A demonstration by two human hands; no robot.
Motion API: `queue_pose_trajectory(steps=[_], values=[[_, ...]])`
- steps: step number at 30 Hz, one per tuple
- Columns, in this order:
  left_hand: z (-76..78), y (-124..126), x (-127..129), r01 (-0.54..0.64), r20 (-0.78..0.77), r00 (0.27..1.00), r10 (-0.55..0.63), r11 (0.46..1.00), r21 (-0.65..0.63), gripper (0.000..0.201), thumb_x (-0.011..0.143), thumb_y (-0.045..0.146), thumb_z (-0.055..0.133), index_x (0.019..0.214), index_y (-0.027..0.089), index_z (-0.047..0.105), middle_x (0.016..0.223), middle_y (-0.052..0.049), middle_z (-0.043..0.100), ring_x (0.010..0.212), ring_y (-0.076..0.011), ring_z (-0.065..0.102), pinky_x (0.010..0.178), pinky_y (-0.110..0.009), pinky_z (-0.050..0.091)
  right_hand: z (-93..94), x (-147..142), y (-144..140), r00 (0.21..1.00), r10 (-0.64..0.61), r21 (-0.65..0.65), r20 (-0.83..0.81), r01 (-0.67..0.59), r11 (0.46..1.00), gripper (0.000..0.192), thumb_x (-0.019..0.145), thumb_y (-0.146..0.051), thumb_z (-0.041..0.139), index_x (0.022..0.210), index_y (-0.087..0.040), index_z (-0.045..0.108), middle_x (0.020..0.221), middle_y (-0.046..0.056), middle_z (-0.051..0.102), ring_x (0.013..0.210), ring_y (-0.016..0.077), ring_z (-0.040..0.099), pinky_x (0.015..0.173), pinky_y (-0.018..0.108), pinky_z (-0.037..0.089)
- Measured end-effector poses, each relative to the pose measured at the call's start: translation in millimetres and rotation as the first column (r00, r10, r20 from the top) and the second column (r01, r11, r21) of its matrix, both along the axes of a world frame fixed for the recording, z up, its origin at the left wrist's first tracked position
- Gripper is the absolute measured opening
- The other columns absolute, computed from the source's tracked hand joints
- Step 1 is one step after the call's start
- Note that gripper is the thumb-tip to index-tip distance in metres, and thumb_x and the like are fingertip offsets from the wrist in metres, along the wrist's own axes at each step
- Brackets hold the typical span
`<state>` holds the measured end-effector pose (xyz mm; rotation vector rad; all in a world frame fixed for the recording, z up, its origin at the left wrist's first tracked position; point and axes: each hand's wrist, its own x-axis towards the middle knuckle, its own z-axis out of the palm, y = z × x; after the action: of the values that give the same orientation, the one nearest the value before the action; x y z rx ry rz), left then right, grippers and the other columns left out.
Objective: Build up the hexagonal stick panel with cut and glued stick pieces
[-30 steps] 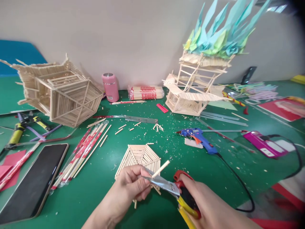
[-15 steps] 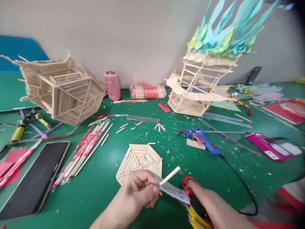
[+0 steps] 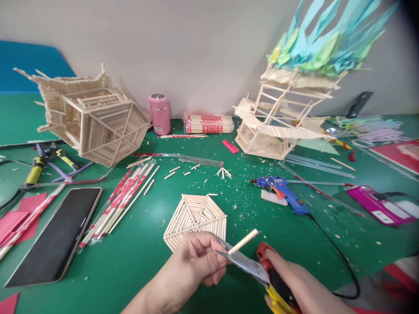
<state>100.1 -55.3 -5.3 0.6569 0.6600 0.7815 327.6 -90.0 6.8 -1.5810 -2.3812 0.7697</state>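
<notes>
Pinched between the thumb and fingers of my left hand (image 3: 198, 264) is a thin wooden stick (image 3: 244, 241), its free end pointing up and right. My right hand (image 3: 294, 279) grips a pair of scissors (image 3: 250, 267) with red, black and yellow handles. The scissor blades lie across the stick close to my left fingertips; whether they have cut into it I cannot tell. Just beyond my left hand, a flat hexagonal panel of sticks (image 3: 196, 218) lies on the green table, its near edge partly hidden by the hand.
A stick lantern-like frame (image 3: 114, 131) lies at left; another stick model (image 3: 271, 135) with blue-green paper stands at right. Around me are a blue glue gun (image 3: 281, 192), a phone (image 3: 59, 237), wrapped sticks (image 3: 119, 200), a pink flask (image 3: 159, 115), pliers (image 3: 34, 172) and a magenta power strip (image 3: 376, 205).
The view has shifted slightly, so the whole scene sits a little further right. Both hands, the stick and the scissors keep nearly the same pose.
</notes>
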Motion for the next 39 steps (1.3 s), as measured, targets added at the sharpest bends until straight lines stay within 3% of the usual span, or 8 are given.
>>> queue_pose_trajectory(steps=[14, 20, 25, 28, 31, 33, 36, 39], values=[[11.7, 11.6, -15.9, -0.240, 0.010, 0.971, 0.240, 0.970, 0.037, 0.032, 0.072, 0.045, 0.066, 0.065, 0.016, 0.055, 0.042, 0.009, 0.036, 0.040, -0.0025, 0.021, 0.044, -0.019, 0.017, 18.9, -5.0, 19.1, 0.993, -0.108, -0.045, -0.044, 0.106, 0.993, 0.023, 0.077, -0.030, 0.052, 0.098, -0.022, 0.052, 0.068, 0.002, 0.067, 0.055, 0.0189, 0.064, 0.046, 0.025, 0.050], [15.1, 12.3, -15.1, -0.308, -0.218, 0.918, 0.332, 0.941, 0.136, 0.021, 0.072, 0.035, 0.069, 0.072, 0.015, 0.062, 0.053, 0.004, 0.051, 0.049, -0.0048, 0.040, 0.047, -0.016, 0.029, 1.0, 31.8, 47.9, 0.886, -0.330, 0.265, 0.326, 0.250, 0.931, 0.031, 0.075, -0.039, 0.053, 0.096, -0.016, 0.055, 0.090, 0.012, 0.068, 0.078, 0.0286, 0.066, 0.063, 0.037, 0.053], [11.0, 7.0, -11.3, -0.125, -0.525, 0.755, 0.393, 0.871, 0.474, 0.022, 0.076, 0.037, 0.060, 0.075, 0.016, 0.068, 0.061, -0.002, 0.060, 0.053, -0.0107, 0.047, 0.048, -0.021, 0.038, 6.4, 44.7, 52.2, 0.848, -0.277, 0.359, 0.453, 0.111, 0.927, 0.044, 0.072, -0.042, 0.056, 0.102, -0.011, 0.059, 0.102, 0.017, 0.063, 0.088, 0.0323, 0.063, 0.072, 0.044, 0.052], [10.2, 4.5, -7.9, 0.011, -0.601, 0.686, 0.410, 0.820, 0.572, 0.022, 0.080, 0.033, 0.054, 0.076, 0.016, 0.067, 0.061, -0.003, 0.062, 0.052, -0.0115, 0.049, 0.048, -0.021, 0.038, 28.3, 28.2, 47.1, 0.894, -0.302, 0.532, 0.331, 0.088, 0.842, 0.044, 0.080, -0.041, 0.050, 0.112, -0.012, 0.055, 0.110, 0.017, 0.060, 0.099, 0.0332, 0.057, 0.080, 0.048, 0.048], [13.9, 1.6, -0.9, 0.100, -0.632, 0.674, 0.382, 0.800, 0.591, 0.021, 0.079, 0.028, 0.053, 0.068, 0.016, 0.066, 0.057, -0.002, 0.060, 0.050, -0.0113, 0.049, 0.047, -0.020, 0.036, 58.0, -4.0, 43.3, 0.987, -0.127, 0.572, 0.104, 0.045, 0.819, 0.032, 0.086, -0.031, 0.047, 0.115, -0.019, 0.050, 0.111, 0.011, 0.059, 0.105, 0.0251, 0.054, 0.085, 0.040, 0.046], [16.9, -2.3, 3.2, 0.175, -0.655, 0.680, 0.330, 0.794, 0.583, 0.020, 0.079, 0.026, 0.053, 0.066, 0.017, 0.065, 0.056, -0.002, 0.059, 0.050, -0.0115, 0.049, 0.047, -0.020, 0.035, 69.2, -23.2, 40.9, 0.991, 0.083, 0.486, 0.107, -0.125, 0.865, 0.032, 0.086, -0.033, 0.050, 0.115, -0.020, 0.051, 0.110, 0.010, 0.059, 0.102, 0.0237, 0.054, 0.084, 0.038, 0.045], [18.5, -15.3, 1.4, 0.308, -0.684, 0.703, 0.198, 0.782, 0.543, 0.017, 0.078, 0.024, 0.056, 0.065, 0.019, 0.066, 0.056, 0.000, 0.057, 0.051, -0.0111, 0.047, 0.048, -0.022, 0.032, 43.3, -33.5, 20.6, 0.944, 0.289, 0.251, 0.161, -0.322, 0.913, 0.016, 0.088, -0.025, 0.046, 0.082, -0.021, 0.061, 0.077, 0.002, 0.061, 0.072, 0.0177, 0.057, 0.064, 0.032, 0.046], [19.7, -38.2, -10.9, 0.194, -0.557, 0.828, 0.067, 0.897, 0.397, 0.010, 0.076, 0.025, 0.063, 0.068, 0.023, 0.068, 0.058, 0.002, 0.057, 0.054, -0.0107, 0.048, 0.052, -0.022, 0.035, -42.9, -27.5, -41.0, 0.958, 0.278, 0.187, 0.074, -0.288, 0.939, 0.017, 0.089, -0.029, 0.048, 0.087, -0.021, 0.063, 0.091, 0.005, 0.062, 0.087, 0.0202, 0.057, 0.075, 0.035, 0.046]])
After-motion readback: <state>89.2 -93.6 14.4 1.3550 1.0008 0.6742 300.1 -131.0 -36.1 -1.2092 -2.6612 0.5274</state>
